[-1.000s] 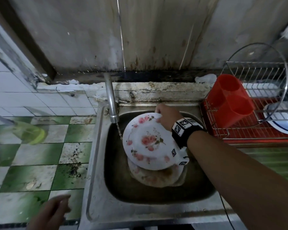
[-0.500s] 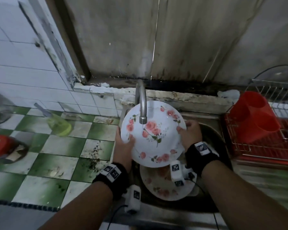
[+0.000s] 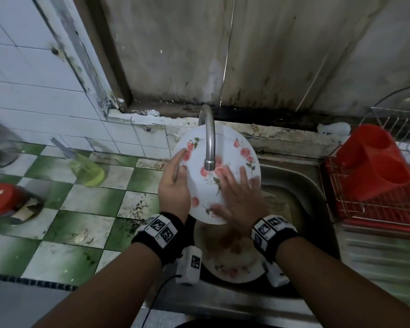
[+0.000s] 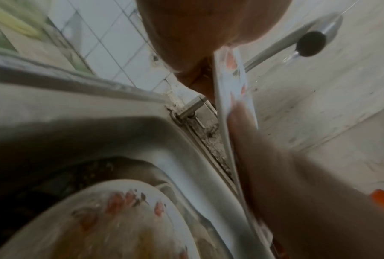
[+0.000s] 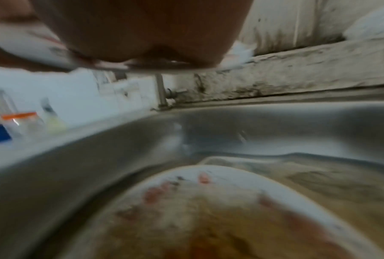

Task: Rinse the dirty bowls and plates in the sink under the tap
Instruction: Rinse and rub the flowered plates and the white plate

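A white plate with pink flowers [image 3: 225, 162] is tilted under the steel tap [image 3: 208, 140], above the sink [image 3: 301, 185]. My left hand [image 3: 175, 188] grips its left rim, thumb on the face. My right hand [image 3: 237, 197] lies flat on the plate's face with fingers spread. The left wrist view shows this plate [image 4: 233, 98] edge-on with water falling from the tap [image 4: 310, 43]. Below it in the sink lies a dirty flowered plate [image 3: 230, 259], smeared with brown residue, also seen as a dirty plate [image 5: 220, 219] in the right wrist view.
A red cutlery holder [image 3: 374, 166] stands in a wire dish rack [image 3: 388, 204] right of the sink. On the green and white tiled counter [image 3: 81, 209] at the left are a yellow-green bottle [image 3: 85, 169] and a red-lidded jar [image 3: 5, 200].
My left hand came up and took the plate's left rim. The plate rose under the tap. My right hand left the rim and now lies flat on the plate's face.
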